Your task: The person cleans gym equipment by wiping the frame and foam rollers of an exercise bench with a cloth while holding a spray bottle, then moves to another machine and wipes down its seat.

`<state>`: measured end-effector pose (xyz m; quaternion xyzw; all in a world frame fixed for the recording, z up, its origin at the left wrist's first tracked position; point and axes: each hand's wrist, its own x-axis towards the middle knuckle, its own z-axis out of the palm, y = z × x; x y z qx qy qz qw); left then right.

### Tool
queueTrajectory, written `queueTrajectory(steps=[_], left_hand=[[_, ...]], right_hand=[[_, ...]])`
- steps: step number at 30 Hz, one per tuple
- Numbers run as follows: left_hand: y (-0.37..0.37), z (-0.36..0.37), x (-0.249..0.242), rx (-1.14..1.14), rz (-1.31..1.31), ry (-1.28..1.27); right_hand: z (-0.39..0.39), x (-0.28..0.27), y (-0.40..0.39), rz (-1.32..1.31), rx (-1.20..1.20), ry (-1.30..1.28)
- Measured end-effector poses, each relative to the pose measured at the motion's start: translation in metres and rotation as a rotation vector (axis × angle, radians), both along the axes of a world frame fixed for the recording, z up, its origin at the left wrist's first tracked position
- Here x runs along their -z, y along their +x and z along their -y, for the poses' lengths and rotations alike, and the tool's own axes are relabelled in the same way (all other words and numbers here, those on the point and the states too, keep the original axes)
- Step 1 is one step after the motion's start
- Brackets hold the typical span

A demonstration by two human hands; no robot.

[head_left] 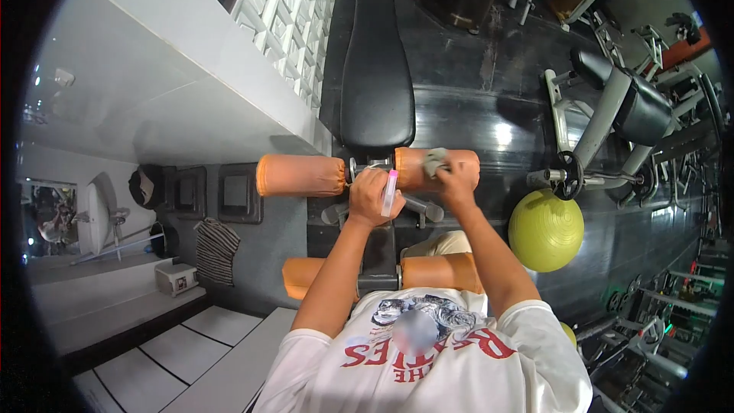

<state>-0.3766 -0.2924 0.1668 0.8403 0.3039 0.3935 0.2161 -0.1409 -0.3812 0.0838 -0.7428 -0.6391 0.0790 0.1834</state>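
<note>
My left hand [370, 199] is closed around a slim clear bottle [389, 197] with a pink end. It is held above the middle of the bench, between two orange padded rollers. My right hand [458, 180] grips a crumpled greyish cloth [435, 162] against the top of the right orange roller [411, 168]. The left orange roller [302, 176] lies just beyond my left hand, untouched. Ahead of both hands extends the black bench pad [378, 69].
A second pair of orange rollers [437, 272] sits close to my body. To the right are a yellow-green exercise ball [546, 230] and a grey weight machine [612, 118]. A white ledge [191, 69] runs along the left, with a striped mat [216, 251] on the floor below.
</note>
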Motion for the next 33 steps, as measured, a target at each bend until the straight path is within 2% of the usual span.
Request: queueTrajectory(steps=[3, 6, 7, 9, 11, 12, 14, 16, 20, 22, 24, 25, 30, 33], left_hand=[[0.002, -0.001, 0.004, -0.011, 0.017, 0.018], [0.003, 0.000, 0.006, -0.016, 0.020, 0.027], [0.002, 0.000, 0.005, -0.017, 0.015, 0.031], [0.001, -0.001, 0.005, -0.019, 0.019, 0.024], [0.003, 0.001, 0.005, -0.012, 0.025, 0.021], [0.002, 0.000, 0.004, -0.004, 0.027, 0.028], [0.002, -0.001, 0.003, -0.001, 0.021, 0.029], [0.001, 0.000, 0.004, -0.013, 0.007, 0.010], [0.002, -0.001, 0.007, -0.018, 0.008, 0.046], [0.002, -0.002, 0.011, -0.019, 0.008, 0.049], [0.002, 0.001, 0.011, -0.028, 0.024, 0.067], [0.004, -0.001, 0.011, -0.037, 0.035, 0.081], [0.006, -0.001, 0.011, -0.032, 0.019, 0.055], [0.006, 0.001, 0.008, -0.034, 0.010, 0.054]], right_hand=[[0.000, -0.002, 0.029, -0.101, 0.160, 0.126], [-0.022, -0.003, 0.016, -0.112, 0.391, 0.209], [-0.026, -0.007, 0.005, -0.094, 0.366, 0.246], [-0.029, 0.002, -0.022, -0.098, 0.110, 0.337], [-0.023, -0.004, -0.060, -0.120, -0.103, 0.157], [-0.022, 0.000, -0.072, -0.176, -0.170, 0.175], [-0.008, 0.004, -0.066, -0.129, -0.178, 0.077], [0.007, 0.019, -0.034, -0.132, -0.145, 0.162], [0.049, -0.002, 0.045, -0.010, 0.234, 0.023], [0.060, 0.010, 0.082, 0.024, 0.524, -0.033], [0.065, 0.004, 0.099, -0.022, 0.680, 0.087], [0.066, 0.000, 0.097, -0.002, 0.625, 0.176], [0.038, -0.017, 0.019, -0.156, 0.149, 0.141], [0.018, -0.003, -0.004, -0.070, 0.138, 0.143]])
